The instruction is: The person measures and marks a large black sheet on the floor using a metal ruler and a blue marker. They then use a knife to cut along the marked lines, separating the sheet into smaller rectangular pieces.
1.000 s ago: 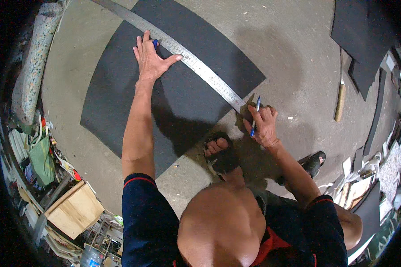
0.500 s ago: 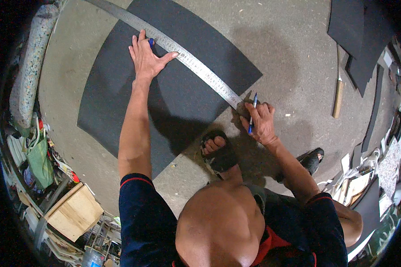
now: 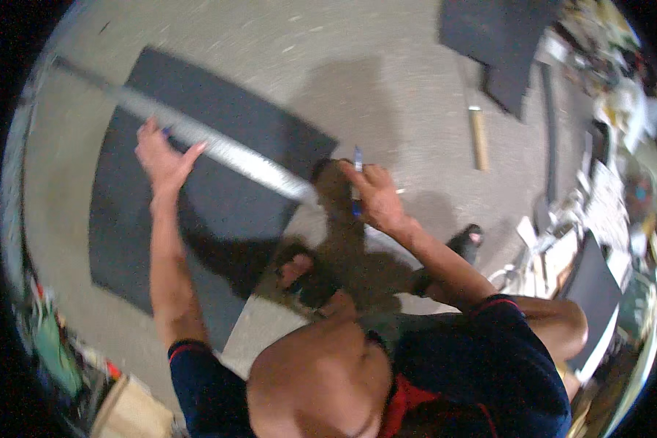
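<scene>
A long steel ruler [image 3: 233, 153] lies slantwise across a dark grey sheet [image 3: 131, 219] on the floor. My left hand [image 3: 164, 160] is spread open on the sheet, fingertips and thumb at the ruler's lower edge. A small blue piece [image 3: 166, 132], too blurred to name, shows beside its index finger. Just past the ruler's right end, my right hand [image 3: 382, 198] is closed around a slim pen [image 3: 358, 159] with blue ends. A gap shows between that hand and the ruler. Motion blurs the picture.
A wooden-handled tool [image 3: 479, 139] lies on the floor to the right, below more dark sheets [image 3: 489, 36]. Beyond it are a narrow dark strip [image 3: 550, 139] and piled scraps [image 3: 613, 182]. My sandalled foot [image 3: 306, 281] is beside the sheet's near edge. A pale wooden box [image 3: 131, 412] stands at lower left.
The whole view has shifted, so the sheet and ruler appear farther left. My right hand has come off the ruler's right end, still holding the pen. My left hand stays at the ruler.
</scene>
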`<state>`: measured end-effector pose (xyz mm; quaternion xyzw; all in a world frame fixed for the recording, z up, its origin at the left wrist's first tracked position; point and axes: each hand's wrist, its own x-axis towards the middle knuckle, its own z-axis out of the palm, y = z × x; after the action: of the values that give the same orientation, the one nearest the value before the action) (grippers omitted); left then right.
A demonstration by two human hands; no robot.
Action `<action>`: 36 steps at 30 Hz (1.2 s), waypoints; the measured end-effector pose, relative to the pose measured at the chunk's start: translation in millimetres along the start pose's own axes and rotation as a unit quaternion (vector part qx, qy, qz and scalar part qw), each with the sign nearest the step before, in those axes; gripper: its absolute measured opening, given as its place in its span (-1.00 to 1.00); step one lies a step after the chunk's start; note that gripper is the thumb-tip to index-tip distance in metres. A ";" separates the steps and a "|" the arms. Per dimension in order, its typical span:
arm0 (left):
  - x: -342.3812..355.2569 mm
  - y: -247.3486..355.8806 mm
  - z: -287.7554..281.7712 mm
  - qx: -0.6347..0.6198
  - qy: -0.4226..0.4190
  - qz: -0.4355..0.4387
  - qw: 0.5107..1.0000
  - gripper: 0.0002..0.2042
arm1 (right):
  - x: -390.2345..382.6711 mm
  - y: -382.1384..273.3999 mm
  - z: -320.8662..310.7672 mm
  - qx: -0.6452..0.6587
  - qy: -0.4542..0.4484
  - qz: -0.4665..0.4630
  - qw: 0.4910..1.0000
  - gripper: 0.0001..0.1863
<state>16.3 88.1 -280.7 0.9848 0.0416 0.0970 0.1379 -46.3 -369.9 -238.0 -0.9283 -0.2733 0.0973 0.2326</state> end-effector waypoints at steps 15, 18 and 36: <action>6.7 17.3 -19.2 -0.009 -0.061 -0.092 0.994 0.09 | -22.5 199.9 -95.8 -0.251 0.113 0.285 0.918 -0.44; 2.5 16.9 -22.2 -0.045 -0.065 -0.115 0.990 0.04 | -29.8 175.2 -66.8 -0.292 0.178 0.115 0.933 -0.39; 1.9 21.8 -20.3 -0.059 -0.059 -0.132 0.988 0.17 | 210.8 -136.0 33.0 0.105 -0.029 -0.079 0.991 -0.47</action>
<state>15.2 72.8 -255.1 0.9648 0.1570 0.0221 0.2099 56.0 -140.0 -212.1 -0.8710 -0.3406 0.1332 0.3280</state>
